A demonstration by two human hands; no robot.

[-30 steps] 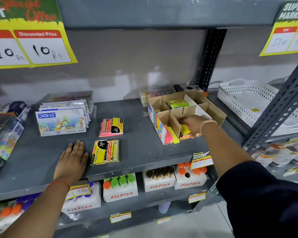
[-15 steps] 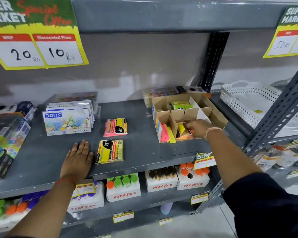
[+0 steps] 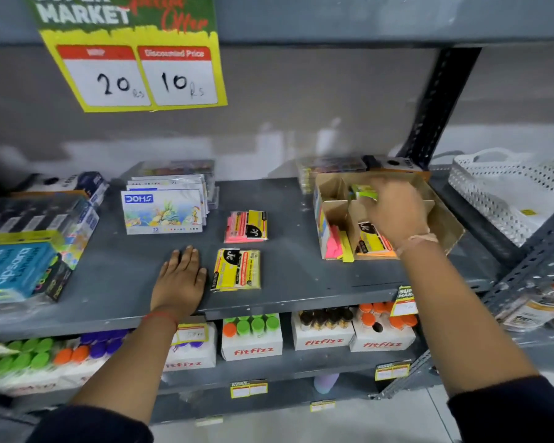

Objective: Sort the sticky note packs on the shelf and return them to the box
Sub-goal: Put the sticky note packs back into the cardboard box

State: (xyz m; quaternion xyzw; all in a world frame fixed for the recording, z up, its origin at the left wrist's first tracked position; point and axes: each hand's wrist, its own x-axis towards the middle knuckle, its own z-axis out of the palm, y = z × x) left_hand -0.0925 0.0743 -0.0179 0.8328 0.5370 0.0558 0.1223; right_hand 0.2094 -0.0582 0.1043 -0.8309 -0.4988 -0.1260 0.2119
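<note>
A cardboard box (image 3: 446,220) with dividers stands at the right of the grey shelf (image 3: 301,282). My right hand (image 3: 395,212) hovers over it, fingers spread, fingertips by a green pack (image 3: 363,190) in the back compartment. A yellow-labelled orange pack (image 3: 373,241) lies in the front compartment, and pink and yellow packs (image 3: 335,246) stand in the left one. Two packs lie loose on the shelf: a pink pack (image 3: 246,227) and, nearer, a yellow pack (image 3: 236,269). My left hand (image 3: 179,279) rests flat beside the yellow pack.
DOMS colour boxes (image 3: 163,211) are stacked left of the loose packs, with a blue box (image 3: 16,266) further left. A white perforated basket (image 3: 506,193) sits beyond the dark upright post (image 3: 438,103). A price sign (image 3: 141,75) hangs above. Fitfizz boxes (image 3: 251,340) fill the lower shelf.
My right hand has come up out of the front compartment, leaving the yellow-labelled pack there, and moved back toward the green pack. My left hand has stayed flat.
</note>
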